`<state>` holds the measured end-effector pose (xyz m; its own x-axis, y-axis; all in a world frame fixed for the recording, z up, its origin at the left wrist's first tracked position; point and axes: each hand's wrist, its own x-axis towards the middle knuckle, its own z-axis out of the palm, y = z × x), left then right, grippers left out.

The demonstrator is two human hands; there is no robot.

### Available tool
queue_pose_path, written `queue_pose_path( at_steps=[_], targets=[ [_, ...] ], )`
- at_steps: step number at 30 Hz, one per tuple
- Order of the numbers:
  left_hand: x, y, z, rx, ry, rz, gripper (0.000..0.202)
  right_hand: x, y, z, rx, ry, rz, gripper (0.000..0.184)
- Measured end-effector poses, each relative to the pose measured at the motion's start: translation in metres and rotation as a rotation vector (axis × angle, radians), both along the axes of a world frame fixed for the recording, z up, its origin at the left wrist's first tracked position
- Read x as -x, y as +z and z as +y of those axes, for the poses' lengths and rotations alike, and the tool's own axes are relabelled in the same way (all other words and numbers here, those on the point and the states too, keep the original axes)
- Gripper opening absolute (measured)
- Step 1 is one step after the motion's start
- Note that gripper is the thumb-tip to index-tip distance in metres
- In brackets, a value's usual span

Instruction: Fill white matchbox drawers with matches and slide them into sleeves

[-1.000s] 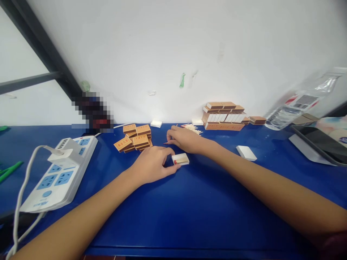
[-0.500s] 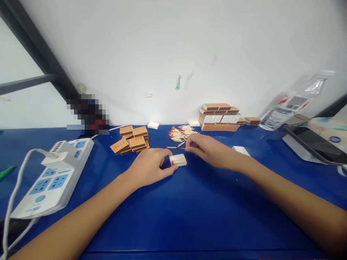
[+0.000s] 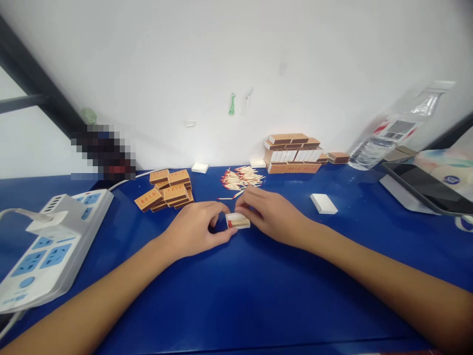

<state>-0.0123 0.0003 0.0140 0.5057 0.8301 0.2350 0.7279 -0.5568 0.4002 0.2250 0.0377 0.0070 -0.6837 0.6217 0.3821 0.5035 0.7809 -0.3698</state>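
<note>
Rising at twelve o'clock is the white wall (image 3: pixel 158 69), and the blue tabletop (image 3: pixel 221 296) stretches from it toward me; I count the clock from the spot between my hands. Well out at nine lies the white power strip (image 3: pixel 55 251), and far off at two is a clear plastic bottle (image 3: pixel 388 133). My left hand (image 3: pixel 199 224) comes in from nine, thumb and forefinger pinching the left end of the open tray (image 3: pixel 232 216). My right hand (image 3: pixel 271 214) sits at about two, its thumb and fingers drawn in close at the tray's right end; whether they pinch a match I cannot tell. Smaller are the neat matchbox stack (image 3: pixel 293 155) at one and the untidy matchbox heap (image 3: pixel 166 190) at ten. At twelve, just beyond my right fingertips, spreads the match pile (image 3: pixel 242 178). The tray itself lies directly between my hands, at three from my left. Smallest are the red-headed matches (image 3: pixel 240 223) lying lengthwise inside it, and one loose match (image 3: pixel 225 198) near eleven.
</note>
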Motion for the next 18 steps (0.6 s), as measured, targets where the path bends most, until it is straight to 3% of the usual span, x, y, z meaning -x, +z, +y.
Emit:
queue_pose_path(
  at_steps=[3, 8, 13, 18],
  targets=[
    [-0.001, 0.001, -0.003, 0.022, -0.058, -0.015, 0.025, 0.004, -0.001, 0.013, 0.013, -0.045, 0.102, 0.011],
    [-0.002, 0.003, -0.007, 0.011, -0.117, -0.007, 0.024, 0.015, -0.005, 0.031, 0.022, -0.021, 0.015, 0.018],
    [-0.003, 0.004, -0.008, -0.01, -0.108, 0.031, 0.025, 0.022, -0.008, 0.032, -0.014, -0.06, -0.071, 0.008],
    [-0.001, 0.004, -0.006, -0.01, -0.065, 0.045, 0.026, 0.02, -0.011, 0.031, -0.074, -0.125, -0.175, 0.01]
  ],
)
